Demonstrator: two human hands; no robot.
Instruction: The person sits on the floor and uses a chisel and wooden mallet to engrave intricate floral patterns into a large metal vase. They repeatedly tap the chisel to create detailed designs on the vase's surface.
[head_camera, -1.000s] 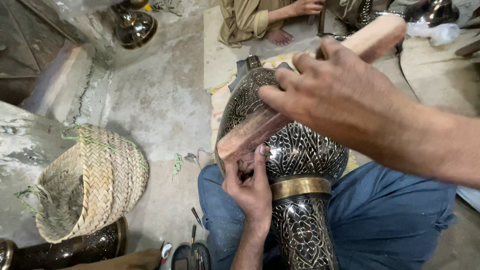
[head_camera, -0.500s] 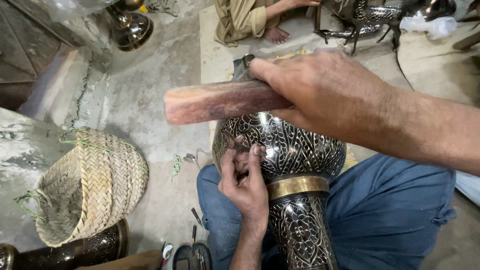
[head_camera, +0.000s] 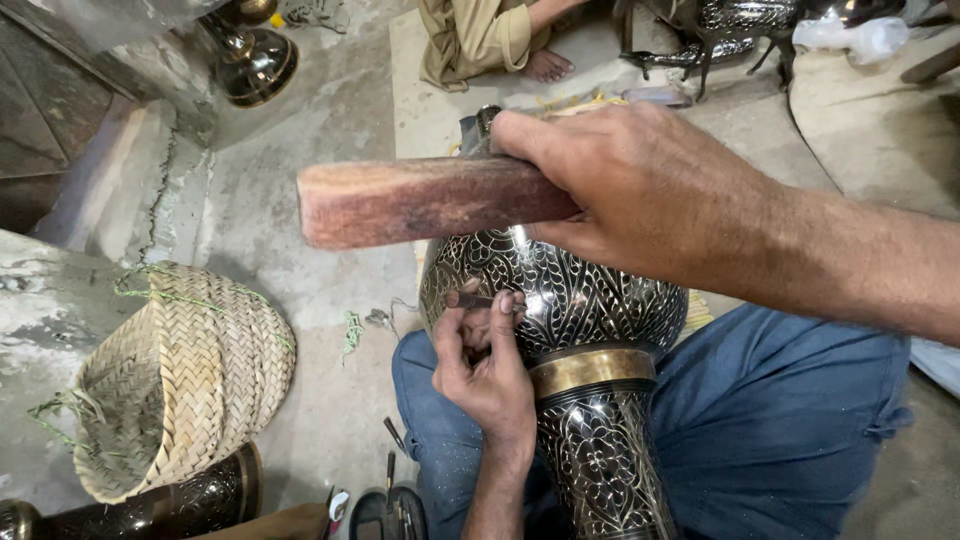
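The engraved metal vase (head_camera: 560, 300) lies across the person's lap at about 6 o'clock in the view, its round belly upward and its brass band (head_camera: 590, 372) toward the body; judged from this, the legs cradle it so the curved wall stays put under the tool. The left hand (head_camera: 485, 365) comes up from 6 o'clock, wrist bent back, its fingers (head_camera: 505, 320) pinching a small dark chisel (head_camera: 468, 299) whose tip rests on the belly, the heel of the hand close against the metal, probably for steadiness. The right hand (head_camera: 640, 195) reaches in from 3 o'clock, forearm level, its fingers wrapped tight around a reddish wooden block (head_camera: 420, 200) held flat just above the chisel, like a mallet poised over it. A woven basket (head_camera: 185, 380) lies on the floor at 8 o'clock.
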